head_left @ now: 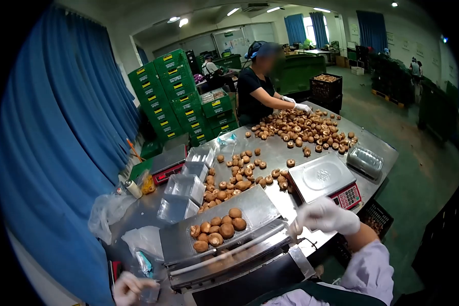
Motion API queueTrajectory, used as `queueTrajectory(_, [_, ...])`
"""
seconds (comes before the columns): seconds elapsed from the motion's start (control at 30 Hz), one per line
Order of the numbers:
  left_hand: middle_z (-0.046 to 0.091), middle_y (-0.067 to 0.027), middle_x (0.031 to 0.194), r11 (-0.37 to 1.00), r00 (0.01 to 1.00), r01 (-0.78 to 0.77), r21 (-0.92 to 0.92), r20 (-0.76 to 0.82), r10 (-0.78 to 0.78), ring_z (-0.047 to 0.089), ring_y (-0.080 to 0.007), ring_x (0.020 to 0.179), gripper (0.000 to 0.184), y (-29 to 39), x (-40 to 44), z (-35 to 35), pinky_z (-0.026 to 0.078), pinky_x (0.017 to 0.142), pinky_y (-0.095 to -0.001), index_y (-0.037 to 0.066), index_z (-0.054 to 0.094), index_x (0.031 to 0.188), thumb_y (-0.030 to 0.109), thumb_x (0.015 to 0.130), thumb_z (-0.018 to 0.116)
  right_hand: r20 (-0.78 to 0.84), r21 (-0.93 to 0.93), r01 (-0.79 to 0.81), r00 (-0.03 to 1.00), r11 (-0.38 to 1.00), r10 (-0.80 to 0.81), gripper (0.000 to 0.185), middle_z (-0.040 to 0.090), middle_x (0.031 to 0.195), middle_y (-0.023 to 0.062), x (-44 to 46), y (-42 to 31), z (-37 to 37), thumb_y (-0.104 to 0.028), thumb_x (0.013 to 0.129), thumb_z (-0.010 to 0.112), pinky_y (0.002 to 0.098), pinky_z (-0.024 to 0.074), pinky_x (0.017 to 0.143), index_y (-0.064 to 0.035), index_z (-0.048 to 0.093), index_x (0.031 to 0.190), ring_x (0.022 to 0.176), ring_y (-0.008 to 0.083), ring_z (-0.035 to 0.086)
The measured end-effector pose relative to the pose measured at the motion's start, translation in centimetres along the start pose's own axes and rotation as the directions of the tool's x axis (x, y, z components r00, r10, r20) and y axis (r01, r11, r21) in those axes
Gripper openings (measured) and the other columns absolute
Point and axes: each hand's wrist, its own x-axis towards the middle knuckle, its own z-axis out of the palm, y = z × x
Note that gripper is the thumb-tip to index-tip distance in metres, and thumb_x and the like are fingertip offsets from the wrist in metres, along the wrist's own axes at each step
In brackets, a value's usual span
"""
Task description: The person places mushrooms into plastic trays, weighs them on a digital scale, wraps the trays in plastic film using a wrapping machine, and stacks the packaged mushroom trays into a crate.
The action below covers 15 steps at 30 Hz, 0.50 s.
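A clear tray of brown mushrooms (220, 228) rests on the flat metal top of a wrapping machine (260, 204) in front of me. A pale roller bar (229, 255) runs along its near side. My right hand (327, 216), in a white glove, is raised beyond the machine's right end, near the scale. Its fingers are curled; a blurred brownish patch at the fingertips is too smeared to name. Low at the left, my gloved left hand (129, 288) has its fingers drawn together beside some clear plastic (150, 293). Whether it grips that plastic is unclear.
Clear empty trays (183, 187) are stacked left of loose mushrooms (234, 178). A scale (321, 178) and a packed tray (365, 162) stand at right. Across the metal table, a co-worker (262, 84) in white gloves handles a mushroom heap (301, 127). Green crates (173, 97) rise behind.
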Motion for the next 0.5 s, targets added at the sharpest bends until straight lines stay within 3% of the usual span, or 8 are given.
queueTrajectory(0.03, [0.044,-0.0038,0.070,0.976,0.981,-0.192,-0.104,-0.024,0.191,0.053,-0.0165,0.062,0.018,-0.5,2.4,0.2,0.050,0.068,-0.0320,0.002,0.045,0.070,0.004,0.087,0.052,-0.136,0.011,-0.018,0.991,1.000,0.020,0.013,0.065,0.084,0.0093,1.6,1.4,-0.4,-0.009,0.091,0.053,0.0269,0.0509,0.077,0.0008,0.057,0.083,0.078,0.0150,0.063])
queueTrajectory(0.1, [0.044,-0.0027,0.072,0.967,0.944,-0.191,0.168,-0.240,0.228,0.047,-0.0103,0.072,0.013,-2.5,8.0,1.8,0.044,0.080,-0.0255,0.002,0.048,0.073,-0.001,0.084,0.055,-0.433,-0.011,0.002,0.901,1.000,-0.006,0.009,0.066,0.093,0.0116,7.3,3.9,-0.2,-0.005,0.088,0.056,0.0262,0.0505,0.079,0.0025,0.059,0.092,0.086,0.0155,0.063])
queueTrajectory(0.13, [0.051,-0.0043,0.078,0.962,0.925,-0.268,0.056,-0.264,0.273,0.052,-0.0120,0.078,0.007,-5.7,11.1,1.9,0.042,0.089,-0.0266,0.001,0.052,0.080,-0.005,0.084,0.052,-0.476,-0.180,0.139,0.854,0.974,-0.210,0.010,0.065,0.104,0.0121,10.2,8.9,-1.0,-0.002,0.086,0.058,0.0270,0.0498,0.085,0.0006,0.060,0.095,0.096,0.0170,0.062])
queueTrajectory(0.2, [0.055,-0.0112,0.114,0.898,0.906,-0.291,0.331,-0.207,0.370,0.051,-0.0213,0.112,0.031,-11.9,16.0,2.7,0.039,0.096,-0.0327,0.003,0.053,0.104,-0.009,0.075,0.056,-0.413,-0.507,0.045,0.864,0.861,-0.288,0.026,0.057,0.121,0.0148,14.1,17.1,-1.9,0.000,0.081,0.060,0.0310,0.0463,0.093,-0.0054,0.058,0.106,0.109,0.0267,0.057])
queueTrajectory(0.23, [0.051,-0.0138,0.120,0.673,0.906,-0.276,0.687,-0.049,0.421,0.048,-0.0285,0.117,0.043,-14.3,17.4,2.8,0.038,0.098,-0.0350,0.003,0.052,0.111,-0.006,0.069,0.061,-0.313,-0.685,0.021,0.894,0.728,-0.320,0.036,0.053,0.124,0.0191,15.1,20.9,-1.7,-0.003,0.079,0.063,0.0332,0.0445,0.094,-0.0052,0.054,0.114,0.115,0.0299,0.053])
queueTrajectory(0.27, [0.049,-0.0181,0.121,0.523,0.892,-0.352,0.776,0.110,0.438,0.047,-0.0343,0.115,0.053,-18.1,18.6,2.8,0.037,0.100,-0.0373,0.004,0.050,0.118,-0.001,0.068,0.066,-0.239,-0.747,-0.054,0.952,0.662,-0.193,0.047,0.041,0.134,0.0210,15.2,24.7,-1.7,-0.005,0.077,0.064,0.0362,0.0413,0.098,-0.0066,0.048,0.122,0.119,0.0333,0.046])
queueTrajectory(0.4, [0.043,-0.0259,0.128,0.495,0.970,-0.240,0.835,0.230,0.081,0.044,-0.0399,0.117,0.045,-27.1,17.1,2.2,0.038,0.098,-0.0414,0.005,0.056,0.118,0.019,0.076,0.065,0.027,-0.843,-0.108,0.970,0.526,0.242,0.046,0.035,0.134,0.0253,12.2,28.4,0.5,-0.013,0.081,0.060,0.0400,0.0354,0.102,-0.0025,0.047,0.124,0.121,0.0395,0.039])
queueTrajectory(0.5, [0.040,-0.0266,0.131,0.498,0.979,-0.190,0.846,0.200,0.033,0.042,-0.0406,0.119,0.042,-29.5,15.7,2.5,0.038,0.099,-0.0416,0.007,0.055,0.121,0.021,0.082,0.060,0.105,-0.831,0.021,0.987,0.556,0.120,0.039,0.038,0.127,0.0220,9.1,31.1,0.2,-0.023,0.088,0.051,0.0415,0.0412,0.093,-0.0030,0.048,0.122,0.113,0.0384,0.045])
